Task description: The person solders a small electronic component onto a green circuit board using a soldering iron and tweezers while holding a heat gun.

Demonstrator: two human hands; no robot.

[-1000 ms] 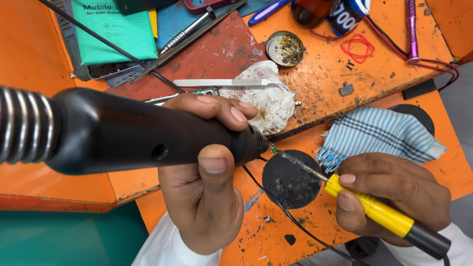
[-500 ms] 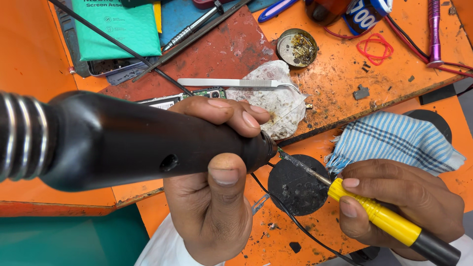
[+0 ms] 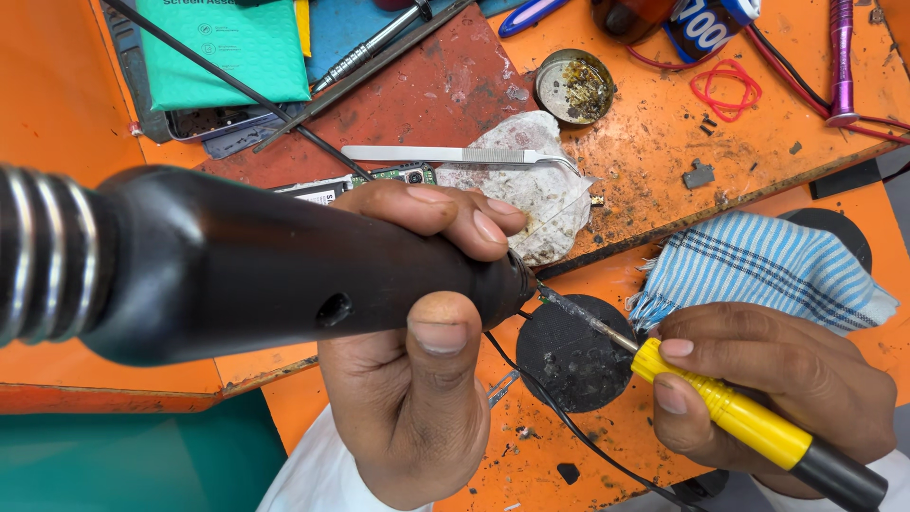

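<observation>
Two tools met over a black round pad (image 3: 573, 356) on the orange bench (image 3: 664, 142): a fat black tool (image 3: 256, 270) with a ribbed metal collar, and a yellow-handled screwdriver (image 3: 749, 427) whose thin shaft ran up to the black tool's nose. The bench top was worn and speckled with dark grime, with a lower orange shelf nearest the person and a teal surface (image 3: 123, 455) at the bottom left.

The left hand (image 3: 417, 379) was wrapped tight around the black tool, thumb pressed on the near side and fingers curled over the top. The right hand (image 3: 787, 379) was closed on the screwdriver, thumb and forefinger pinching the front of the yellow handle. A thin black wire (image 3: 559, 417) trailed across the pad under the tools.

Just behind the left fingers lay a crumpled white wad (image 3: 536, 190) with silver tweezers (image 3: 445, 155) resting across it, and a small circuit board (image 3: 398, 175) peeked out beside them. A blue-and-white striped cloth (image 3: 758, 270) lay just above the right hand.

Farther back, a small round tin (image 3: 573, 87) held a dark, crusty yellowish residue. A red rubber band (image 3: 725, 88) lay to its right, and a green packet (image 3: 237, 52) sat at the far left.
</observation>
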